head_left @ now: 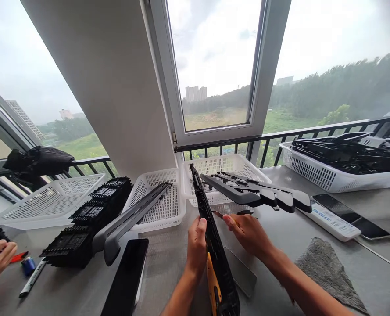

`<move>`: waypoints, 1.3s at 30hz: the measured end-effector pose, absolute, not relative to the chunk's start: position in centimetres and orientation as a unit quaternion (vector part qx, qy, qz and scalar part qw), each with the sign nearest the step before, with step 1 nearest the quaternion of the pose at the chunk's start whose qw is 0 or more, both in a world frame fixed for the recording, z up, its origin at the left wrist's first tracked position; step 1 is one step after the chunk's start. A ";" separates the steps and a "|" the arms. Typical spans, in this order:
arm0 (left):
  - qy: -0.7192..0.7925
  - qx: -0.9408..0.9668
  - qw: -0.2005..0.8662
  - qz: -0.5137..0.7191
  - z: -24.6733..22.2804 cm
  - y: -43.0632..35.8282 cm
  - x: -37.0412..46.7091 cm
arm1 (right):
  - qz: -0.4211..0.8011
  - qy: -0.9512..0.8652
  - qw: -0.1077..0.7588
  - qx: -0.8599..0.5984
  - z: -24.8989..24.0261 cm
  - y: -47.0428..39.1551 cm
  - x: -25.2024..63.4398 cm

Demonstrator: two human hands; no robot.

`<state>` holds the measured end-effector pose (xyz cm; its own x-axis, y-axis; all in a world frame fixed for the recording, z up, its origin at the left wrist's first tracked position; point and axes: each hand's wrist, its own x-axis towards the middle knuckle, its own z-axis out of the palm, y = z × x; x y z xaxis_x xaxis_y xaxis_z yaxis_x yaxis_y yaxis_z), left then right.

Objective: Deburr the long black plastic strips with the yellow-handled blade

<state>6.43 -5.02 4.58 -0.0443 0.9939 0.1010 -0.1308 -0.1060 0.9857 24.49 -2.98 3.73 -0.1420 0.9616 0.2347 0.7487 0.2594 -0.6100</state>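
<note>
My left hand (197,245) is closed around a long black plastic trim strip (214,245), which stands tilted up in front of me, its ribbed inner side showing. My right hand (247,230) is closed, thumb on top, around a small thin-tipped tool (217,213); most of it is hidden in the fist. The tool's tip is close to the strip's right edge; I cannot tell if they touch. Below my left hand, a yellow object (213,283) shows beside the strip. A grey flat slab (241,272) lies under my right hand.
Grey-black trim strips (263,193) rest across a white basket (227,164); two more strips (134,217) lean on another basket (178,210). Black parts are stacked (86,219) at left. A phone (127,276), a grey cloth (329,272) and a power strip (334,219) lie around. Another person's hand (4,259) is far left.
</note>
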 end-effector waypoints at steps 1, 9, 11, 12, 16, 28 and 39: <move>0.451 0.481 0.498 0.563 4.6 -5.0 6.4 | 0.176 -0.741 0.298 -0.575 3.7 -3.1 24.4; 0.442 0.511 0.503 0.540 3.8 -4.7 6.4 | 0.137 -0.777 0.276 -0.550 3.3 -3.7 23.8; 0.438 0.522 0.515 0.520 3.7 -4.5 6.4 | 0.121 -0.772 0.267 -0.564 3.2 -3.6 24.0; 0.434 0.527 0.521 0.512 3.6 -4.4 6.3 | 0.115 -0.768 0.265 -0.571 3.2 -3.5 24.2; 0.416 0.541 0.543 0.489 3.7 -4.0 5.9 | 0.124 -0.752 0.276 -0.585 3.3 -3.1 24.5; 0.385 0.544 0.623 0.410 5.2 -4.5 5.9 | 0.130 -0.687 0.339 -0.629 3.0 -1.4 26.9; 0.424 0.522 0.550 0.495 4.9 -3.8 5.7 | 0.178 -0.767 0.321 -0.527 3.6 -2.9 25.0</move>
